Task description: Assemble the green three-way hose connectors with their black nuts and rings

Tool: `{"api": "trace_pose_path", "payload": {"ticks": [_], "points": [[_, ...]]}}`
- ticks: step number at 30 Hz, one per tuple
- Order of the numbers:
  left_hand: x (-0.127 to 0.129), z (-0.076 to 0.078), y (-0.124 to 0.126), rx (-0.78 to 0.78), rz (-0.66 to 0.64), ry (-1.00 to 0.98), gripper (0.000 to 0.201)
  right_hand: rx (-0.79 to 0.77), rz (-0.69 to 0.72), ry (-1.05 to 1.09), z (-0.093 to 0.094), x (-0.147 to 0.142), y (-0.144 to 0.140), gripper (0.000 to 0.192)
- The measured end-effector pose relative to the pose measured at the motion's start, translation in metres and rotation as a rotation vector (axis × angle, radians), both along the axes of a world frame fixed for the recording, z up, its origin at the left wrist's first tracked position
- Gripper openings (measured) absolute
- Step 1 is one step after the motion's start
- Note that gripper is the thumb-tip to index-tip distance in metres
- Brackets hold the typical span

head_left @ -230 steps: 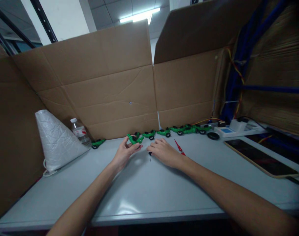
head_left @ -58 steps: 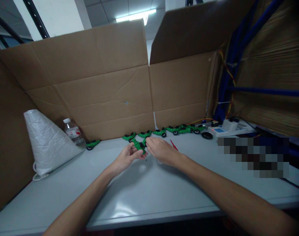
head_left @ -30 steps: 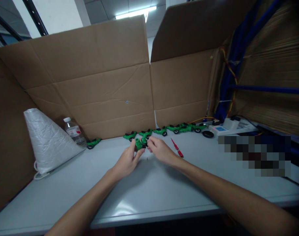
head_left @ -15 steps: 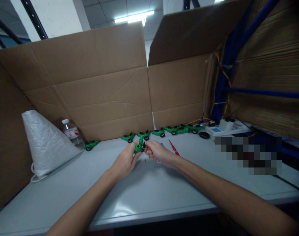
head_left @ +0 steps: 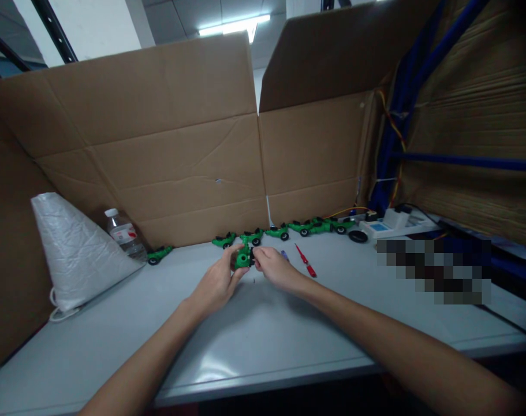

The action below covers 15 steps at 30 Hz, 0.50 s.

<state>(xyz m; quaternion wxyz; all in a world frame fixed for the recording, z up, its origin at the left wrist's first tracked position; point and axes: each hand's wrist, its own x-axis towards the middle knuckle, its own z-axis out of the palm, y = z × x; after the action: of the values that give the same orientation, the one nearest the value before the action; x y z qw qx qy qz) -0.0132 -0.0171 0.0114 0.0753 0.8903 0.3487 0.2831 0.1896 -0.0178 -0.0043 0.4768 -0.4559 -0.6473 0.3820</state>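
Between both hands, above the table, is a small green toy car point(head_left: 242, 259) with black parts on its right side. My left hand point(head_left: 217, 280) is closed round its left side, thumb underneath. The fingers of my right hand point(head_left: 272, 265) are pinched at the black part; whether they grip that or a smaller piece is hidden. Just right of my right hand lies a red screwdriver point(head_left: 305, 261). A blue object point(head_left: 284, 255) is partly covered by that hand. Behind the hands, green toy cars point(head_left: 278, 232) with black wheels stand in a row.
Another green toy car point(head_left: 159, 255) stands at left, by a water bottle point(head_left: 126, 236) and a white cone-shaped bag point(head_left: 78, 260). A cardboard wall point(head_left: 180, 173) closes off the back of the table point(head_left: 228, 346). A black ring point(head_left: 358, 236) and a power strip point(head_left: 401, 224) sit at right.
The toy car has turned slightly in my left hand. My right hand has shifted a little left and up, uncovering more of the red screwdriver. The view has moved slightly.
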Motion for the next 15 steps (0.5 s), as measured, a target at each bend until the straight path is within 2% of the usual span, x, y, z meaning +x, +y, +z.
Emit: {"api": "trace_pose_path", "payload": {"ticks": [2,4,10,15], "points": [[0.001,0.000,-0.001,-0.038,0.011,-0.027,0.042,0.123,-0.066,-0.139,0.000,-0.001,-0.004,0.034],[0.001,0.000,-0.002,-0.065,0.022,-0.047,0.035,0.173,-0.119,-0.220,0.002,-0.002,-0.010,0.032],[0.004,-0.002,-0.001,-0.080,-0.005,-0.143,0.030,0.199,-0.236,-0.300,0.004,-0.008,-0.021,0.025],[0.004,-0.003,0.001,-0.109,0.023,-0.207,0.027,0.190,-0.250,-0.289,0.002,-0.011,-0.021,0.022]]}}
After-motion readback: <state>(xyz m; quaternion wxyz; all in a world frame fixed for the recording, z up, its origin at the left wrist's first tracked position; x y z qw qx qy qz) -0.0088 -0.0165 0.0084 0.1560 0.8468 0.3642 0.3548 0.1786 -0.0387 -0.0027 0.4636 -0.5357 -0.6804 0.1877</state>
